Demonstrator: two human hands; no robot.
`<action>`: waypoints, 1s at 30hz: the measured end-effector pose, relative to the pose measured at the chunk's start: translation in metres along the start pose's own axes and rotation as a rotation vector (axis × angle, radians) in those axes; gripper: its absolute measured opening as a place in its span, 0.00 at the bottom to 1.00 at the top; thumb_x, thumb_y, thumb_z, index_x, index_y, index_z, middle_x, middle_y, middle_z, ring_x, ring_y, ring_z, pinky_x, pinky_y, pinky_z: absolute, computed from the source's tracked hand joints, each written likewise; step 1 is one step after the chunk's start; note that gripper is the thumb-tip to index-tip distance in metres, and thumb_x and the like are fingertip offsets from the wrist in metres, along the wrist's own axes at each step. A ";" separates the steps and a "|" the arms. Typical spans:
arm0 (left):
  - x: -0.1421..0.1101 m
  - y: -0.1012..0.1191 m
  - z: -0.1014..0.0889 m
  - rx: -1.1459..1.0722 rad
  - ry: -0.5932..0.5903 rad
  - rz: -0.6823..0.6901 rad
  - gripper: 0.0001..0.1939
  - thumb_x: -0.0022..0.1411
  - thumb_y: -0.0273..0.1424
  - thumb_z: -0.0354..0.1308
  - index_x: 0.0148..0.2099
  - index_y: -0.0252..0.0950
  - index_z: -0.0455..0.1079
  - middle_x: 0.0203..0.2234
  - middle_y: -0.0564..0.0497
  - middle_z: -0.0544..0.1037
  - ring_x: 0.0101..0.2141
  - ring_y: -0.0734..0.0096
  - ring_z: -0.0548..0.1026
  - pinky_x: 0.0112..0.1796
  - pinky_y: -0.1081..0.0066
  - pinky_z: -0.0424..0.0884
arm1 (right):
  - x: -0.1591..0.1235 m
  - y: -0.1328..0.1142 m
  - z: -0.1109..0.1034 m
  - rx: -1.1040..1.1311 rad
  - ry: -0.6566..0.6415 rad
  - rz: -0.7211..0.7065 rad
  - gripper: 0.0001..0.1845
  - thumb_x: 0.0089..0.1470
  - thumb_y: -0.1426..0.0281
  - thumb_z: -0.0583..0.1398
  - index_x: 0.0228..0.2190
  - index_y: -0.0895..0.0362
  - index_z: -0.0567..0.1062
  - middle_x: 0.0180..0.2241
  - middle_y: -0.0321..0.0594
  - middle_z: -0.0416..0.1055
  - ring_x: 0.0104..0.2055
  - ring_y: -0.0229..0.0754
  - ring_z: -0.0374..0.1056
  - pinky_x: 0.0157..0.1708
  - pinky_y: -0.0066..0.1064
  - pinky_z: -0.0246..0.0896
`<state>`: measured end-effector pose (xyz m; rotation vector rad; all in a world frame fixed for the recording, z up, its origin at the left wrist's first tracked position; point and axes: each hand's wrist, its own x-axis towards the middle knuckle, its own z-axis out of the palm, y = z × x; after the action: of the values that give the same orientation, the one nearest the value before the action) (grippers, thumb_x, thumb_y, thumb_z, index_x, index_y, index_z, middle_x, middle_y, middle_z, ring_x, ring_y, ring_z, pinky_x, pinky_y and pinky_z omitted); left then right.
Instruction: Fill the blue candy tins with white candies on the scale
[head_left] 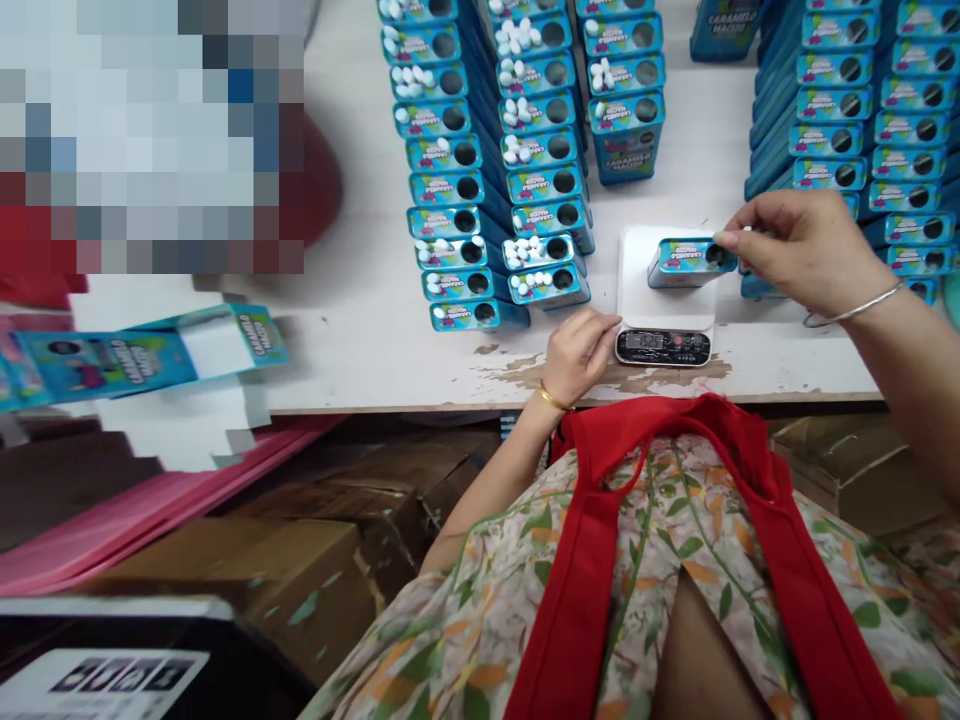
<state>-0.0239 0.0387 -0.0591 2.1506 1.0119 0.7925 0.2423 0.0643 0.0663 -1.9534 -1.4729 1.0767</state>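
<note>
Head view: right hand pinched at a holed tin, left hand curled, white pellets atop neighbouring tins.

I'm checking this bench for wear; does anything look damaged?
Yes: the white tabletop has irregular brown patches along its near edge, beside the left hand and the white rectangular digital scale; the surface seems peeled.

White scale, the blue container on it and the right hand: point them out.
White scale [667, 309]: head view, on the bare platform between container and display.
Blue container [685, 257]: head view, on its top face.
Right hand [819, 245]: head view, on the back of the hand.
</note>
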 end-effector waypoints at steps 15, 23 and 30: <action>-0.028 -0.016 0.021 -0.036 -0.060 -0.232 0.19 0.73 0.41 0.48 0.48 0.34 0.75 0.38 0.43 0.82 0.39 0.66 0.79 0.43 0.67 0.75 | -0.027 0.013 -0.015 0.544 0.022 0.227 0.13 0.61 0.81 0.60 0.25 0.62 0.77 0.20 0.35 0.66 0.17 0.26 0.56 0.17 0.25 0.43; -0.029 -0.010 0.030 -0.144 -0.031 -0.332 0.22 0.73 0.43 0.45 0.49 0.34 0.75 0.39 0.43 0.81 0.38 0.67 0.80 0.43 0.68 0.75 | -0.028 0.011 -0.014 0.500 -0.003 0.183 0.10 0.59 0.81 0.62 0.26 0.60 0.74 0.20 0.35 0.66 0.17 0.28 0.56 0.17 0.27 0.43; -0.033 -0.008 0.039 -0.158 -0.065 -0.339 0.21 0.73 0.43 0.46 0.47 0.34 0.75 0.36 0.45 0.81 0.34 0.68 0.79 0.39 0.69 0.75 | -0.018 0.005 -0.003 0.212 -0.005 0.071 0.07 0.58 0.77 0.63 0.28 0.60 0.74 0.20 0.34 0.65 0.21 0.30 0.56 0.22 0.28 0.49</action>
<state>-0.0163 0.0050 -0.0983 1.7961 1.1969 0.6129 0.2455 0.0457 0.0703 -1.8662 -1.2447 1.2166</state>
